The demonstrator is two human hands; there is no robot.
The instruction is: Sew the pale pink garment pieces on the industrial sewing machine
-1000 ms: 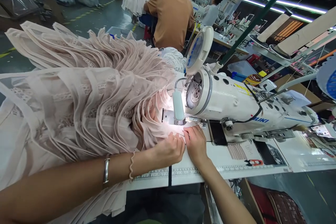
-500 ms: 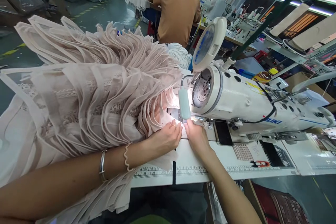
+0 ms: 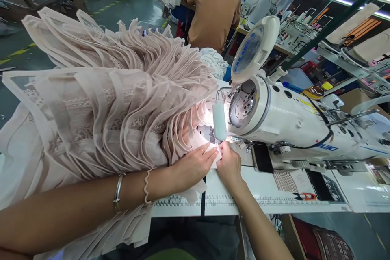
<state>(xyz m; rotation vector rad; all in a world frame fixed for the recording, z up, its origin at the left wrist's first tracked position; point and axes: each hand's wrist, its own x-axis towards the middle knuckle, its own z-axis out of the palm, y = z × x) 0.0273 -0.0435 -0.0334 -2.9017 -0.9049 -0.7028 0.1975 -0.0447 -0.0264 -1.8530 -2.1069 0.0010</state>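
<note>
At the needle end of a white sewing machine, both hands are on a piece of pale pink fabric. My left hand lies over the fabric with its fingers stretched out flat, pressing it to the bed. My right hand pinches the fabric's near edge between thumb and fingers, just in front of the presser foot. A pale green lamp partly hides the needle area. A big heap of gathered pink garment pieces with lace bands spreads over the table beside my left arm.
A round magnifier rises above the machine head. On the table lie a dark phone, red-handled thread snips and a printed ruler strip. Another person in a brown shirt sits ahead with their back turned.
My left hand's fingers have gone from bunched together to stretched flat over the fabric. More of the fabric shows between the hands. The whole view has shifted slightly.
</note>
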